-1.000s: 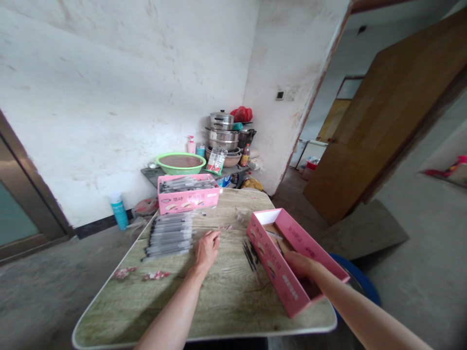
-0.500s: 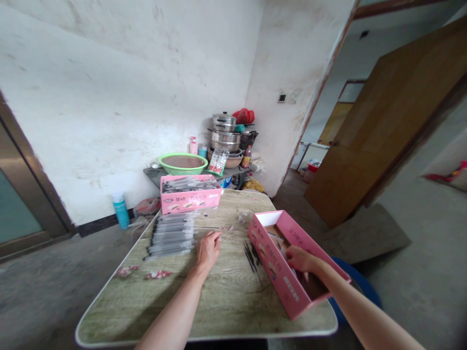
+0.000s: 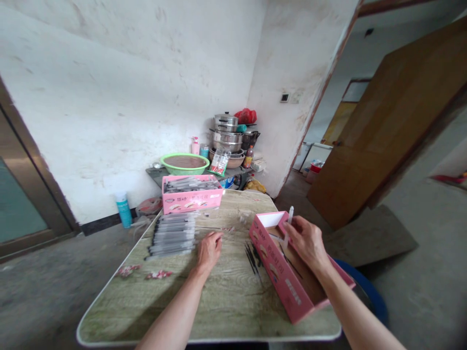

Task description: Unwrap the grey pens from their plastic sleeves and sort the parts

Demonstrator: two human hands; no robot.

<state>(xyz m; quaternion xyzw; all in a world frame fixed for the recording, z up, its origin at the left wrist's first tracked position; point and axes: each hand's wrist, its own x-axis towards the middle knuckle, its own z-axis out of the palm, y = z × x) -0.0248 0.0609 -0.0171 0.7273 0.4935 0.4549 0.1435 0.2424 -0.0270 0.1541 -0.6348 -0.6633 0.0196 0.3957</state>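
My right hand (image 3: 308, 243) pinches a clear pen barrel (image 3: 291, 216), holding it nearly upright above the near pink box (image 3: 272, 267). Inside that box lie a few thin pen parts on a brown bottom. My left hand (image 3: 209, 250) rests on the table with its fingers curled together; whatever they hold, if anything, is too small to make out. To its left is a row of clear pens (image 3: 173, 236) laid side by side. Dark thin pen parts (image 3: 251, 257) lie beside the near box. A second pink box (image 3: 193, 200), heaped with pens, stands behind the row.
The wood-patterned table (image 3: 219, 311) has a pale rim. Small clear pieces (image 3: 245, 216) lie near its far side. Beyond it are a green basin (image 3: 185, 170) and stacked steel pots (image 3: 226, 138). A blue spray can (image 3: 124, 210) stands on the floor at left; a wooden door (image 3: 386, 121) is at right.
My right hand has risen from inside the near pink box and now shows a clear pen barrel in its fingers. My left hand stays in nearly the same place.
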